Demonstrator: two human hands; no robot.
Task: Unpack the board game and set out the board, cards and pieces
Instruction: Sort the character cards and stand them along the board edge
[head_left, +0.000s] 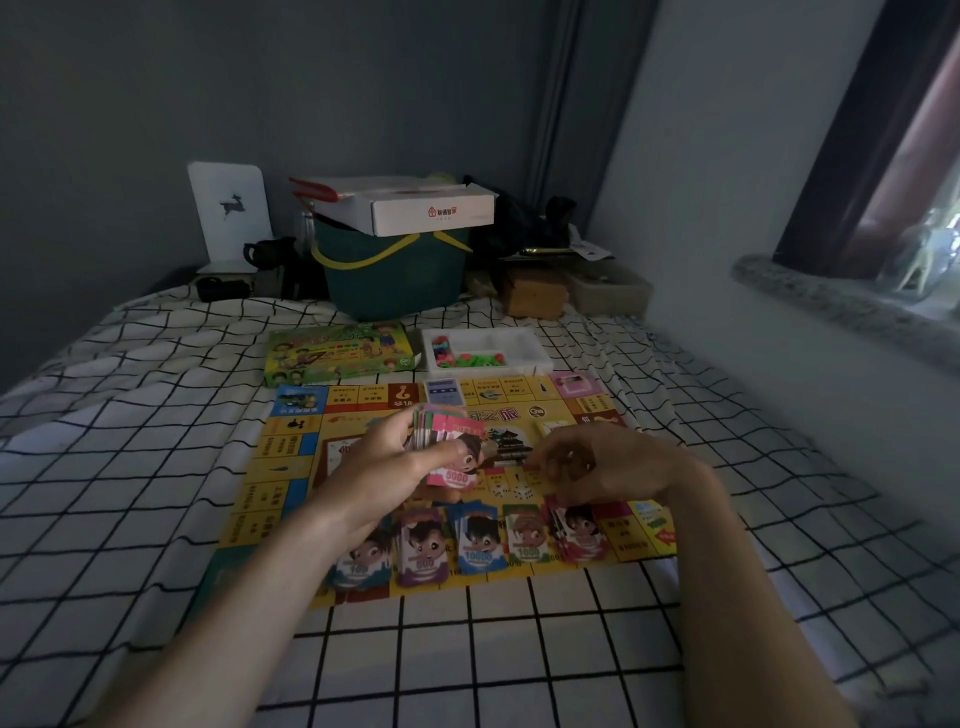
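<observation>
Checked bedsheet (156, 467), yellow game board (280, 467) spread on it, grey walls (130, 104)

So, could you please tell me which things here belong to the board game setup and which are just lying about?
Job: board, stack of notes in left hand, sorted note piles, piece tray, game box.
Lying about: green basket, white carton, brown box.

White carton (415, 205) sits atop green bucket (395, 275) on checked sheet (130, 467).
</observation>
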